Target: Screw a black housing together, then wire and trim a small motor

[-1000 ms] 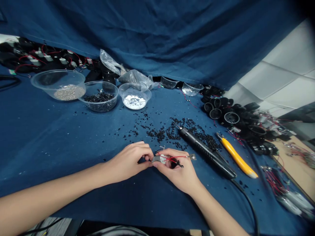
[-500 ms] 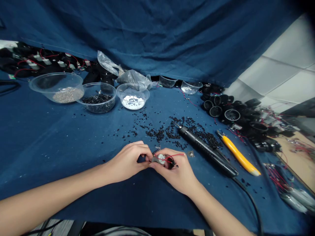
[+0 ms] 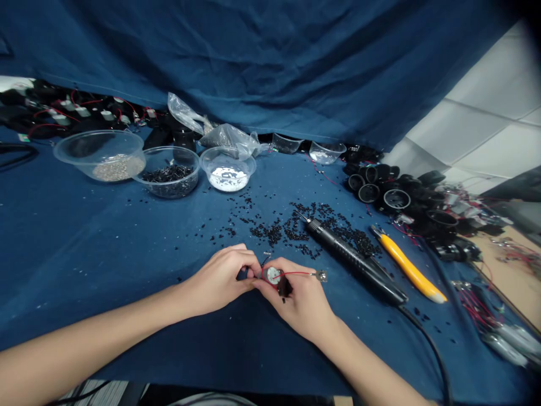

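A small motor (image 3: 273, 275) with a pale round end and a red wire is between my hands above the blue cloth. My right hand (image 3: 298, 293) is closed round it, with a dark part under the fingers. The red wire runs over the right fingers to a small metal piece (image 3: 322, 276). My left hand (image 3: 228, 276) pinches at the motor's left side; what its fingertips grip is hidden. A tiny spring-like piece (image 3: 267, 255) on a dark wire sticks up behind the motor.
Behind are plastic bowls of metal bits (image 3: 116, 167), black pieces (image 3: 169, 172) and white pieces (image 3: 229, 179). Small black parts (image 3: 270, 231) lie scattered. To the right are a black electric screwdriver (image 3: 355, 259), yellow-handled cutters (image 3: 409, 270) and black housings (image 3: 397, 198).
The motor has turned and shifted slightly left in my right hand. Its red wire now stretches right over the fingers. My left hand has barely moved.
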The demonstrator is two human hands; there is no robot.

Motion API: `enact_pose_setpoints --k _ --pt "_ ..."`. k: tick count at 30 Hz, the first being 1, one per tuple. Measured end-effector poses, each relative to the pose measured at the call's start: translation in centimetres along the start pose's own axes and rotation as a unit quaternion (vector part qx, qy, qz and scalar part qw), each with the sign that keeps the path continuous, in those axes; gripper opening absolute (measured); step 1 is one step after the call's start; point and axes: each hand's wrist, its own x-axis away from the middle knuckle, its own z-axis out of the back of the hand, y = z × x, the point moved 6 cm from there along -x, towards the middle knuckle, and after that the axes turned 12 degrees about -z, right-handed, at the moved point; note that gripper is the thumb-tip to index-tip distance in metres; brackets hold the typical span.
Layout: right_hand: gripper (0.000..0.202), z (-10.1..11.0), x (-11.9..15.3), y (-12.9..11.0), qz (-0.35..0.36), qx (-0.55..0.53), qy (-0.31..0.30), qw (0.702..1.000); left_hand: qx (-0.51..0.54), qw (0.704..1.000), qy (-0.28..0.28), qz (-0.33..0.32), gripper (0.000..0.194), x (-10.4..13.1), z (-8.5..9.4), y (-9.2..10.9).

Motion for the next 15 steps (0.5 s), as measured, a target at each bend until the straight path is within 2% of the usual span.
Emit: enact_pose_setpoints --k 5,11,15 --pt "0.016 -0.2 -0.1 -0.11 -0.009 0.0 -0.015 1.0 0.003 1.0 0.002 -0.001 0.014 0.07 0.05 0.12" --pt "0.011 -0.3 -0.16 -0.03 -0.006 0.009 -0.013 1.0 -0.001 1.0 0.001 -0.002 0.015 -0.07 0.19 0.34" --pt "0.019 -0.14 -0.08 -0.26 0.014 -0.002 -0.015 1.0 -0.004 1.0 -0.005 0.001 0.014 -0.04 -0.2 -0.03"
